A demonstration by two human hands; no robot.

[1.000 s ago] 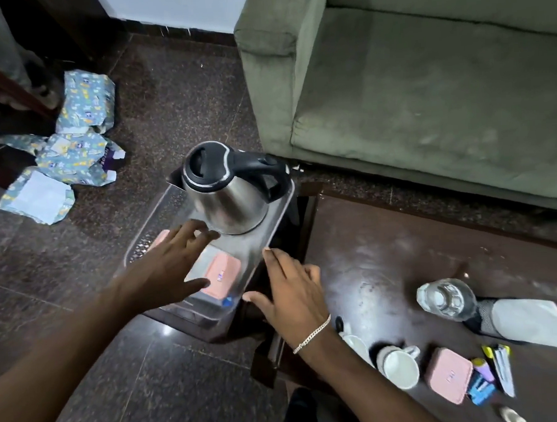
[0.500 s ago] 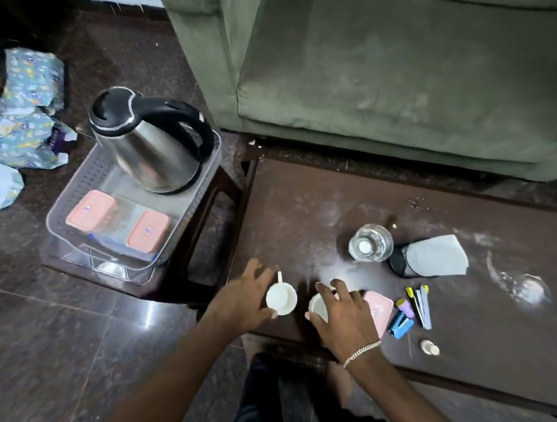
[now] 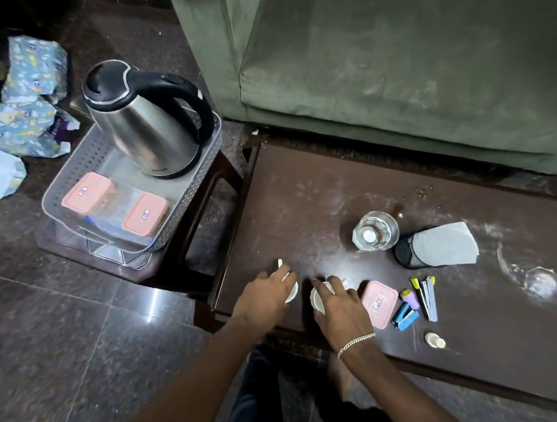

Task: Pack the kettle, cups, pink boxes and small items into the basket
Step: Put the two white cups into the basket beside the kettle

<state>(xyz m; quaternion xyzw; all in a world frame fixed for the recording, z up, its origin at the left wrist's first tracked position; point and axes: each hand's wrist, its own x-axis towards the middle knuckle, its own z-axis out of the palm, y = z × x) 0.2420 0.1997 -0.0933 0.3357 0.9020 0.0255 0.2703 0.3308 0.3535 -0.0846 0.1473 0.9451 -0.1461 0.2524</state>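
Two hands on table: left (image 3: 268, 293), right (image 3: 338, 307), each over white cup (image 3: 317, 300).

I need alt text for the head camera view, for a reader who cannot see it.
Two bare hands, the left hand and right hand, each cover a white cup on a dark table. To the left, a grey basket already holds a steel kettle and two pink boxes.
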